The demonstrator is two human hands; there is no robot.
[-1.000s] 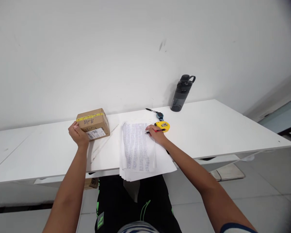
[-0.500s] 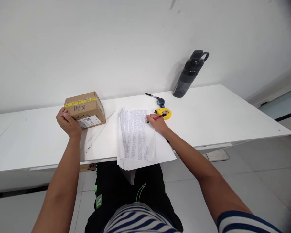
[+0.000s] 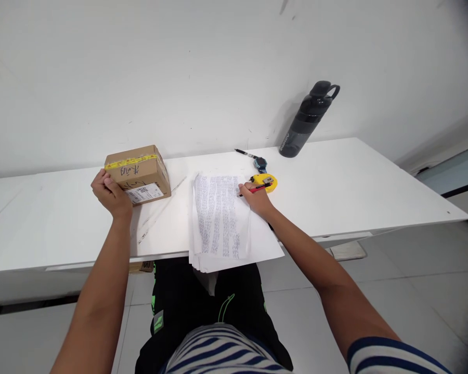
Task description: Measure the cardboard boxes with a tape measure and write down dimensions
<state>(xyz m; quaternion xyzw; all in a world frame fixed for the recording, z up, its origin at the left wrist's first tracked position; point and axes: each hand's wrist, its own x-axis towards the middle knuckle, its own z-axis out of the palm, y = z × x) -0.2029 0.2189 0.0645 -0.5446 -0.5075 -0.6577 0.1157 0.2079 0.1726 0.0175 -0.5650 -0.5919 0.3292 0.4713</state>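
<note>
White table against a white wall. Your left hand grips the cardboard box at far left; your right hand holds a red pen on the papers, beside the tape measure.

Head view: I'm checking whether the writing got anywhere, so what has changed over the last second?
Nothing on the table visibly moved; only the view tipped down, bringing a striped shirt into frame. The left hand stays clasped on the box, and the right hand keeps the red pen at the paper edge, beside the tape measure. The bottle stands as before.
</note>
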